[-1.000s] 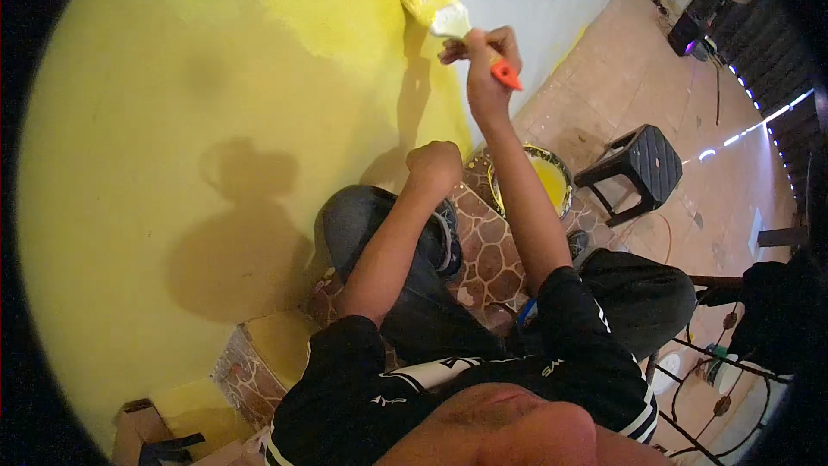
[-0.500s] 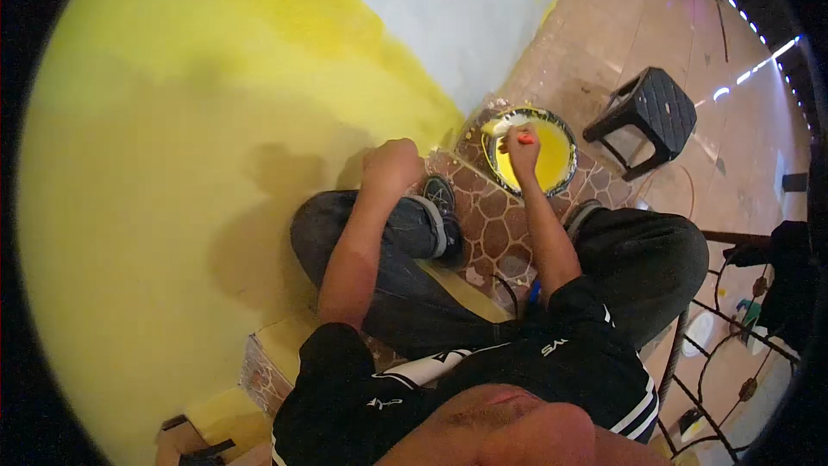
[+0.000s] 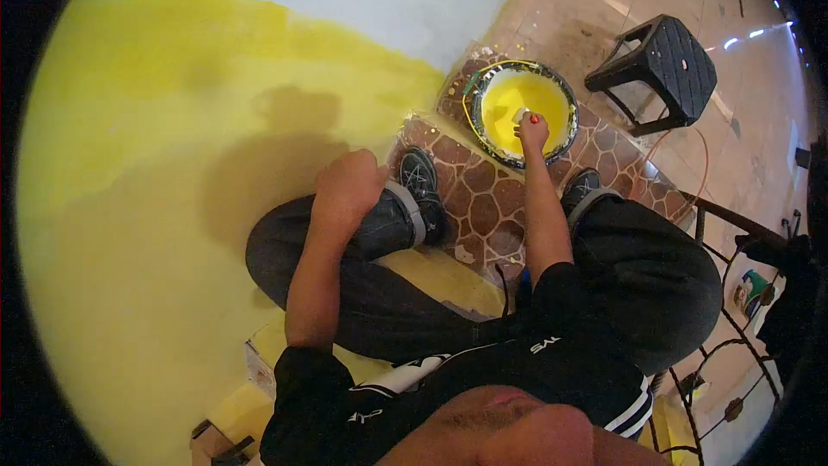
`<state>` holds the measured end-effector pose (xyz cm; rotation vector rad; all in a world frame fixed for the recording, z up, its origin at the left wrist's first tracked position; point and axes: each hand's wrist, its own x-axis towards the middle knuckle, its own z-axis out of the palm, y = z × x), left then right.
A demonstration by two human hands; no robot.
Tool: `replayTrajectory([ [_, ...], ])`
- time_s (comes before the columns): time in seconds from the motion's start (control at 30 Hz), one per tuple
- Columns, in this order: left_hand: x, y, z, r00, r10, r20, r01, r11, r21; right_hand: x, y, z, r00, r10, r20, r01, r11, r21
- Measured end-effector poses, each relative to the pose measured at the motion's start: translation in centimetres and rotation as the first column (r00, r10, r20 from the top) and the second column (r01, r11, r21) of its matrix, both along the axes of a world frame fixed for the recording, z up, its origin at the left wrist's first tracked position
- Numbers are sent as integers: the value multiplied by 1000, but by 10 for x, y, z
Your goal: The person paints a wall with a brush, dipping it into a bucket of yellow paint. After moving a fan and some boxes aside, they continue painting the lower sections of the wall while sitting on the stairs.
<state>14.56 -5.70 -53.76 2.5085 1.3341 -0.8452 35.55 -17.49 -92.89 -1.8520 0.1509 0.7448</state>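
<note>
My right hand is closed round a paintbrush, whose red handle end shows above the fist. The brush's pale part points down into a round bucket of yellow paint. My left hand is a loose fist above my bent left knee, near the yellow wall; its fingers curl out of view, so whether it holds anything is hidden. The wall is painted yellow low down and is pale blue-white above.
A black plastic stool stands right of the bucket. Brown stone-pattern tiles lie under my shoes. A dark metal railing runs along the right, with a green and white container beyond it.
The brush has moved from the bucket's left rim to over the paint near its middle. My left hand has shifted left and slightly down. The view has turned a little.
</note>
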Motion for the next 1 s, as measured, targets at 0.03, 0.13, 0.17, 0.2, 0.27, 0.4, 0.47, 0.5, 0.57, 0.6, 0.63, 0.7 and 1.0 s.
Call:
replayTrajectory([
  [0.03,4,-1,2,999,31,-20,-31,1000,-2,0,-2,-7,1000,2,-9,-2,1000,-12],
  [0.13,3,0,-4,994,86,-64,-88,995,-37,-3,-10,-31,963,-106,-249,142,981,132],
  [0.17,6,-1,-3,994,85,-69,-88,995,-47,-2,-14,-38,963,-60,-265,92,990,111],
  [0.2,9,-3,2,994,67,-91,-72,996,-44,-2,-19,-47,960,-13,-280,40,995,94],
  [0.27,13,-5,5,993,50,-111,-55,998,-40,-6,-29,-59,964,8,-266,16,996,87],
  [0.4,9,-5,4,995,34,-95,-38,999,-35,-3,-30,-69,967,28,-253,-8,997,82],
  [0.47,11,-7,6,996,37,-80,-41,998,-49,1,-22,-56,979,-5,-205,19,998,67],
  [0.5,16,-8,10,994,58,-98,-65,996,-66,4,-17,-43,987,-39,-157,49,997,58],
  [0.57,16,-8,12,991,80,-110,-88,993,-77,11,-11,-18,999,-4,-39,4,1000,1],
  [0.6,13,-9,8,994,56,-93,-62,996,-58,13,-9,-6,997,35,74,-30,998,-63],
  [0.63,11,-8,7,997,32,-76,-35,999,-37,14,-8,-4,996,35,81,-30,998,-57],
  [0.7,11,-10,11,998,20,-62,-21,999,-27,16,-8,-1,881,82,467,-20,991,-136],
  [1.0,12,-9,20,998,-19,-53,17,999,-46,5,-26,38,850,-526,-26,513,816,267],
])
